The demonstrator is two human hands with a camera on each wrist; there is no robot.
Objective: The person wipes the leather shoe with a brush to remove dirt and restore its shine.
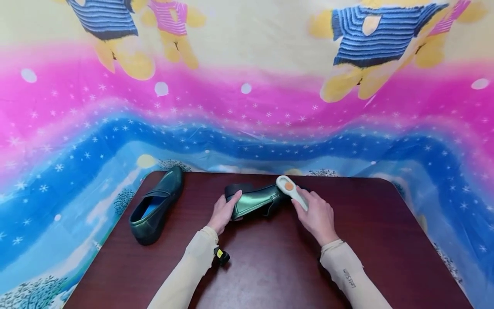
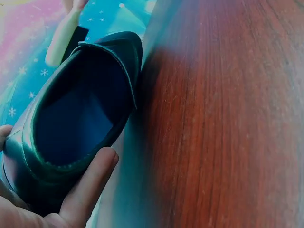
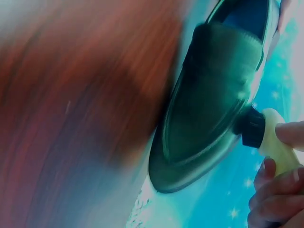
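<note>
A dark green loafer [image 1: 254, 203] lies tilted on its side above the table, its side facing up. My left hand [image 1: 224, 211] grips it by the heel; in the left wrist view a finger lies along the rim of the shoe opening [image 2: 71, 128]. In my right hand [image 1: 317, 214] is a pale-handled shoe brush [image 1: 290, 189]. Its dark bristles [image 3: 251, 127] touch the side of the loafer's front part in the right wrist view. The matching loafer [image 1: 157, 206] stands upright at the table's left, its blue insole showing.
The dark red-brown wooden table [image 1: 270, 266] has a far edge against a patterned cloth backdrop [image 1: 239, 116]. A small black device with a yellow mark [image 1: 221, 255] sits at my left wrist.
</note>
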